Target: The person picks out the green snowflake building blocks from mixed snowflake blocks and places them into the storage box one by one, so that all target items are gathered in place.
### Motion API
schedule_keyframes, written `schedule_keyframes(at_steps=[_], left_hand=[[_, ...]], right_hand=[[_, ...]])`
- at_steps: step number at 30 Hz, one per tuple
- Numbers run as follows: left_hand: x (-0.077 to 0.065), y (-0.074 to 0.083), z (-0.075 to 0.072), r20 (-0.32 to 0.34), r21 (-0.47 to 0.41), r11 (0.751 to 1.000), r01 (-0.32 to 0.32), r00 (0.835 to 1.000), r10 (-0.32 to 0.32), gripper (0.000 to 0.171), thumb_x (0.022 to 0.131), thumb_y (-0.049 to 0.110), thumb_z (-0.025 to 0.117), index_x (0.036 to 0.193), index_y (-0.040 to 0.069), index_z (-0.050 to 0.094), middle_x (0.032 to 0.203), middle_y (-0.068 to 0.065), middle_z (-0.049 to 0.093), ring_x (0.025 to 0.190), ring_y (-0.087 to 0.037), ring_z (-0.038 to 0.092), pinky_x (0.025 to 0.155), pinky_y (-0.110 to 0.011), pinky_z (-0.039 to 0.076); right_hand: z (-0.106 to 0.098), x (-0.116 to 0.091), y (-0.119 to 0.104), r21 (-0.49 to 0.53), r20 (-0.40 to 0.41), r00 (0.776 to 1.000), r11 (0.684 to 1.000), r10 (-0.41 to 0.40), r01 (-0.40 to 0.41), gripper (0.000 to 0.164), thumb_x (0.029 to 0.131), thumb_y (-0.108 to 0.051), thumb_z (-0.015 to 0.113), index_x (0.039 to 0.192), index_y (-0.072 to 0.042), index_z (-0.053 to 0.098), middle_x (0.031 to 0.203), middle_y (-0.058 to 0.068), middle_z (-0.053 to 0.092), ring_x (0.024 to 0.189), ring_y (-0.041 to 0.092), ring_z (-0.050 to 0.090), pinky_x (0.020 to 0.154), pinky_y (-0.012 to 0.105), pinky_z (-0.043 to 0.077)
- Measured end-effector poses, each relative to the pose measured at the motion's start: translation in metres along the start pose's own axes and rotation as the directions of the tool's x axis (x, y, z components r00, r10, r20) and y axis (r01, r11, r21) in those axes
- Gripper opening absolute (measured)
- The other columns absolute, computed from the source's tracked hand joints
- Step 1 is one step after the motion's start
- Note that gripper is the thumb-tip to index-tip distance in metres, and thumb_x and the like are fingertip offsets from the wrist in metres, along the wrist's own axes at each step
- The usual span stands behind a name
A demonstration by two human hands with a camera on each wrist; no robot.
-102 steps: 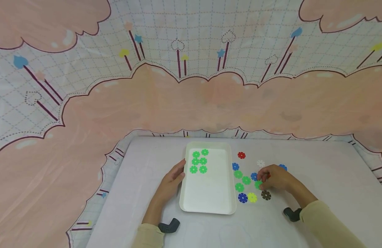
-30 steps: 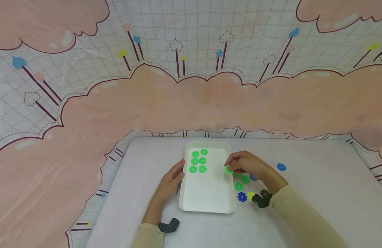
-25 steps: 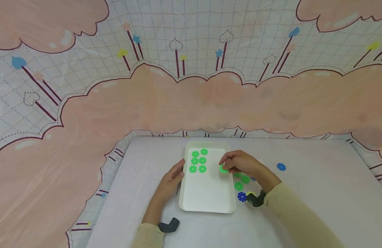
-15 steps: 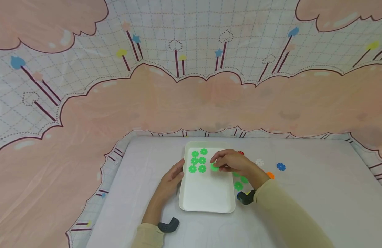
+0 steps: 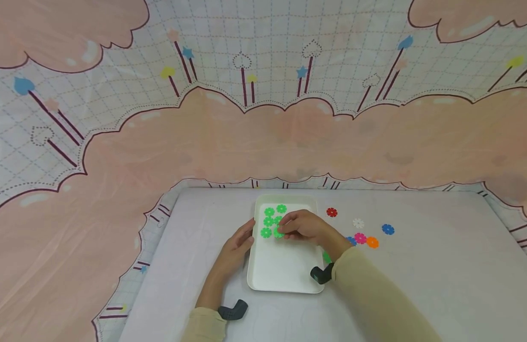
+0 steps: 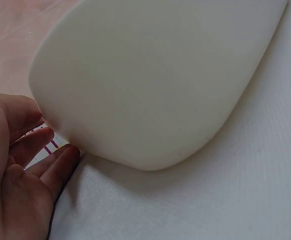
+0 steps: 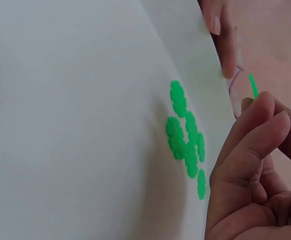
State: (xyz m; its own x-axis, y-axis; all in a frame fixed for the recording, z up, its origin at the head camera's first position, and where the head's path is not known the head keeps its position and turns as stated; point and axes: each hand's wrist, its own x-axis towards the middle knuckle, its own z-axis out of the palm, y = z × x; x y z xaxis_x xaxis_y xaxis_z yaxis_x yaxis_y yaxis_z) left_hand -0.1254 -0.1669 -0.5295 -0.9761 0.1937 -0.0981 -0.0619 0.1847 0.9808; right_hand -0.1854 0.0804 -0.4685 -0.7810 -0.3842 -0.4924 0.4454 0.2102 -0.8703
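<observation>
1. A held green disc (image 7: pixel 253 86) is pinched between the thumb and fingertips of the right hand (image 5: pixel 303 224); it is seen edge-on in the right wrist view.
2. Held disc is positioned over the far half of the white rectangular tray (image 5: pixel 284 270). Whether anything beneath is touched by it cannot be told.
3. Six green notched discs (image 7: pixel 190 160) are laid flat in the tray, far-left area, in a rough two-column cluster. In the head view, the cluster is partly covered by the right hand.
4. Tray's left side is touched by the fingertips of the left hand (image 5: pixel 235 247); its thumb and fingers are set apart, with no disc held.
5. To the tray's right, on the white tabletop (image 5: pixel 451 270), loose pieces are scattered: red disc (image 5: pixel 331 212), white disc (image 5: pixel 358 223), far-right blue disc (image 5: pixel 388 229).
6. Pink disc (image 5: pixel 360 238) is placed between orange disc (image 5: pixel 372 242) and nearer blue disc (image 5: pixel 351 241), close together.
7. Another green disc (image 5: pixel 327 257), just beside the tray's right edge, is partly hidden by the right sleeve (image 5: pixel 370 289).
8. Dark wrist devices (image 5: pixel 234 310) are worn on both arms.
9. Background is filled by a cloud-print backdrop (image 5: pixel 263 142).
</observation>
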Motion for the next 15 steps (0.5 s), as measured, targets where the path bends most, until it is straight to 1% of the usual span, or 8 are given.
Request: schedule_keyframes(at_steps=[3, 10, 15], left_hand=[[0.0, 0.001, 0.0, 0.0, 0.006, 1.0, 0.004, 1.0, -0.004, 0.051, 0.106, 0.015, 0.055, 0.155, 0.024, 0.045, 0.162, 0.006, 0.041, 0.15, -0.026, 0.041, 0.122, -0.05, 0.036], [-0.001, 0.002, 0.0, 0.004, 0.002, 1.0, 0.001, 1.0, -0.001, 0.051, 0.106, 0.016, 0.055, 0.155, 0.023, 0.044, 0.162, 0.005, 0.041, 0.15, -0.026, 0.041, 0.122, -0.049, 0.037], [0.0, 0.001, 0.0, 0.009, 0.001, 1.0, -0.007, 1.0, 0.007, 0.051, 0.106, 0.016, 0.055, 0.156, 0.022, 0.044, 0.163, 0.002, 0.04, 0.15, -0.028, 0.041, 0.121, -0.05, 0.037]], right_hand=[[0.006, 0.005, 0.005, -0.029, -0.008, 1.0, 1.0, 0.001, -0.001, 0.012, 0.088, -0.01, 0.079, 0.095, -0.002, 0.072, 0.079, 0.004, 0.071, 0.065, 0.013, 0.066, 0.06, 0.018, 0.055], [0.019, 0.012, 0.009, -0.116, -0.039, 0.999, 0.993, 0.007, -0.011, 0.018, 0.086, -0.014, 0.083, 0.095, -0.003, 0.073, 0.078, 0.006, 0.072, 0.064, 0.014, 0.069, 0.061, 0.019, 0.057], [0.027, 0.015, 0.009, -0.215, -0.089, 0.996, 0.977, -0.008, -0.012, 0.018, 0.083, -0.018, 0.085, 0.089, -0.005, 0.075, 0.07, 0.005, 0.072, 0.058, 0.012, 0.068, 0.057, 0.018, 0.056]])
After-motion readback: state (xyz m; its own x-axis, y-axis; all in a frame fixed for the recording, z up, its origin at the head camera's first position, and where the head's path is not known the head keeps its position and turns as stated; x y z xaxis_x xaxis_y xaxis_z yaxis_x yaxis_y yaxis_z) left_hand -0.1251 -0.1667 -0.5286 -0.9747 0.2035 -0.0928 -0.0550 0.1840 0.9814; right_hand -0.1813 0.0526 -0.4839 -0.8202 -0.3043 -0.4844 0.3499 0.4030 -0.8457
